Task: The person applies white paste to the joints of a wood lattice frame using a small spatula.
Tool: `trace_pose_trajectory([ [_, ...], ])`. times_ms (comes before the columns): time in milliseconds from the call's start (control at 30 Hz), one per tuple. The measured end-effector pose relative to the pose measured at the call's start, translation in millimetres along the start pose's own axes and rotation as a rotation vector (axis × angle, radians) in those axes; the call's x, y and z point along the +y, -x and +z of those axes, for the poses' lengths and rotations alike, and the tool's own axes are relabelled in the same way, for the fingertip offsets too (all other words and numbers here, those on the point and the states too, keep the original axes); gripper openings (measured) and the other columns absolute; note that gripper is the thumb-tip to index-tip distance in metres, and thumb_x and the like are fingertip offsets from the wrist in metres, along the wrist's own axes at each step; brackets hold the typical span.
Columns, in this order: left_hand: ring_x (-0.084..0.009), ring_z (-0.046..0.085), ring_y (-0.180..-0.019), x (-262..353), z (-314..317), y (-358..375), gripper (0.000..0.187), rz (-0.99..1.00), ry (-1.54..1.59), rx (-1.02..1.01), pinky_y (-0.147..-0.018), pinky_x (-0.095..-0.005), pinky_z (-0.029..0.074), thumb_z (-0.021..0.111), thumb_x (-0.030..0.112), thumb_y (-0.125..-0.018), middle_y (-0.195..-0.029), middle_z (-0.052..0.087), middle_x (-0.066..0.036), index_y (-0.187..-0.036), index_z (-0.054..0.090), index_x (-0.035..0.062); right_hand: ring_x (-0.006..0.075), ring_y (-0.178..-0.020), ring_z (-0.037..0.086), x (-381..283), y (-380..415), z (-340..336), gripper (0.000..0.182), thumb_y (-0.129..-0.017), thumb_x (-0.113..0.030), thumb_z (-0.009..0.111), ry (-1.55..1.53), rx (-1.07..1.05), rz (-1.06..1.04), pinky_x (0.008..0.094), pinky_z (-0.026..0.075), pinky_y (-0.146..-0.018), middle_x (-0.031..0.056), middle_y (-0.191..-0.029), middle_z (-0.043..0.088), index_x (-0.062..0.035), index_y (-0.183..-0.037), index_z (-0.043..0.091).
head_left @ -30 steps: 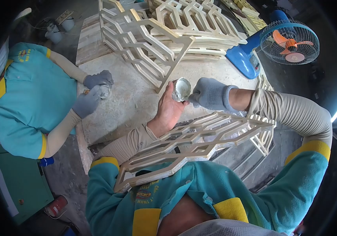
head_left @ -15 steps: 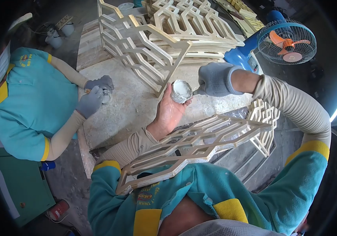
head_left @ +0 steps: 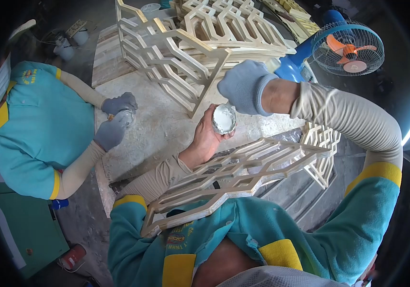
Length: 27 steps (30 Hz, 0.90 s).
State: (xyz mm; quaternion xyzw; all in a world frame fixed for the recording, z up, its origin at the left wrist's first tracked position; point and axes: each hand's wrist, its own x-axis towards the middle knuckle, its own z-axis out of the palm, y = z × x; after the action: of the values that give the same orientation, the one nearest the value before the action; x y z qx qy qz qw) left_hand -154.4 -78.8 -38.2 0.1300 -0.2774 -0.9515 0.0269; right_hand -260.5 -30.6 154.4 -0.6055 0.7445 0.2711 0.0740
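My bare left hand (head_left: 206, 136) is wrapped round a small cup of white paste (head_left: 224, 118), whose opening faces the camera. Just above and right of the cup is my right hand (head_left: 245, 87) in a grey glove, its fingers curled; what they hold, if anything, is hidden. A wooden lattice frame (head_left: 209, 206) lies slanted across in front of my chest, below the cup. Another lattice frame (head_left: 166, 52) stands tilted behind my left hand on the paste-smeared table (head_left: 152, 129).
A co-worker (head_left: 47, 105) at the left works with gloved hands (head_left: 114, 119) round a small cup. Stacked lattice frames (head_left: 233, 28) lie at the back. A blue fan (head_left: 348, 48) stands back right. More lattice pieces (head_left: 322, 148) are right of the table.
My right hand has moved left and slightly down, closer above the cup. The cup in my left hand has shifted slightly right and down. The co-worker's hands have barely moved.
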Motion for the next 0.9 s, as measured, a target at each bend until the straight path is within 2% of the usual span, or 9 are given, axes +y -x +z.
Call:
trace_pose_trajectory([
  [133,-0.0201,0.057,-0.076,5.9,7.4,5.0,0.048,-0.023,-0.041,0.071,-0.063,-0.0313,0.044,0.023,0.042,-0.107,-0.094,0.062,-0.012,-0.112,0.053,0.0047,0.0313,-0.078,0.072,-7.8,-2.4,1.2,0.015,-0.07,-0.015,0.074,0.13,0.123,-0.177,0.0404,0.057,-0.065,0.0126,-0.079,0.072,-0.0082,-0.084,0.075],
  [200,-0.0195,0.057,-0.074,9.0,-4.0,3.6,0.04,-0.054,-0.114,-0.161,-0.06,-0.034,0.045,0.031,0.043,-0.106,-0.093,0.061,-0.01,-0.111,0.049,0.0075,0.0303,-0.075,0.072,-12.1,0.1,4.0,0.015,-0.069,-0.015,0.074,0.17,0.174,-0.251,0.04,0.056,-0.063,0.0115,-0.076,0.072,-0.0089,-0.082,0.076],
  [433,-0.0203,0.06,-0.078,7.5,-9.9,7.8,0.039,-0.173,-0.166,-0.249,-0.066,-0.0342,0.05,0.037,0.04,-0.105,-0.096,0.063,-0.01,-0.116,0.051,0.0049,0.0247,-0.056,0.063,-23.6,-4.0,50.7,0.009,-0.06,-0.017,0.073,0.155,0.521,-0.644,0.0367,0.049,-0.052,0.0064,-0.061,0.066,-0.0118,-0.067,0.073],
  [533,-0.0227,0.064,-0.089,12.6,15.7,16.6,0.036,-0.238,-0.105,0.23,-0.078,-0.0366,0.054,0.043,0.035,-0.103,-0.101,0.065,-0.01,-0.123,0.052,0.0062,0.0287,-0.057,0.062,-35.5,-1.9,72.7,0.008,-0.068,-0.018,0.072,0.058,0.46,-0.768,0.0385,0.051,-0.06,0.0101,-0.062,0.066,-0.0107,-0.067,0.074],
  [633,-0.0242,0.065,-0.099,-2.6,-17.6,-2.3,0.04,-0.282,0.171,-0.155,-0.09,-0.0392,0.054,0.048,0.032,-0.1,-0.106,0.065,-0.01,-0.132,0.048,0.0071,0.0262,-0.053,0.056,-38.3,-18.9,134.7,0.018,-0.06,-0.026,0.071,0.14,0.56,-0.936,0.0377,0.047,-0.058,0.0079,-0.057,0.06,-0.0079,-0.06,0.067],
  [667,-0.0233,0.064,-0.094,-2.3,-15.4,4.6,0.039,-0.27,0.164,-0.08,-0.084,-0.0382,0.054,0.045,0.034,-0.102,-0.104,0.065,-0.01,-0.129,0.048,0.0072,0.0254,-0.052,0.054,-37.0,-19.4,135.3,0.022,-0.057,-0.028,0.07,0.171,0.596,-0.992,0.0375,0.045,-0.057,0.0072,-0.056,0.058,-0.007,-0.058,0.065],
  [767,-0.0211,0.062,-0.083,2.9,-28.0,-2.0,0.038,-0.264,0.011,-0.063,-0.072,-0.0367,0.053,0.038,0.039,-0.103,-0.102,0.065,-0.01,-0.121,0.051,0.0073,0.0298,-0.06,0.066,-18.4,8.6,58.7,0.015,-0.068,-0.025,0.071,0.078,0.517,-0.783,0.0405,0.052,-0.056,0.0089,-0.067,0.069,-0.0116,-0.073,0.076],
  [833,-0.0197,0.06,-0.077,10.3,-16.3,-0.7,0.04,-0.261,-0.136,-0.124,-0.066,-0.0363,0.051,0.034,0.041,-0.104,-0.1,0.064,-0.011,-0.116,0.052,0.0071,0.0284,-0.059,0.066,-11.9,5.3,50.8,0.01,-0.066,-0.022,0.072,-0.133,0.428,-0.586,0.0388,0.052,-0.055,0.0069,-0.062,0.067,-0.013,-0.069,0.075],
  [900,-0.0175,0.055,-0.059,13.8,1.5,5.4,0.038,-0.259,-0.164,0.002,-0.052,-0.0288,0.043,0.042,0.033,-0.101,-0.083,0.063,-0.014,-0.106,0.057,-0.0015,0.0269,-0.059,0.062,-5.2,7.4,41.9,0.014,-0.056,-0.019,0.071,0.182,0.522,-0.517,0.0356,0.049,-0.055,0.0079,-0.063,0.062,-0.0069,-0.062,0.066],
])
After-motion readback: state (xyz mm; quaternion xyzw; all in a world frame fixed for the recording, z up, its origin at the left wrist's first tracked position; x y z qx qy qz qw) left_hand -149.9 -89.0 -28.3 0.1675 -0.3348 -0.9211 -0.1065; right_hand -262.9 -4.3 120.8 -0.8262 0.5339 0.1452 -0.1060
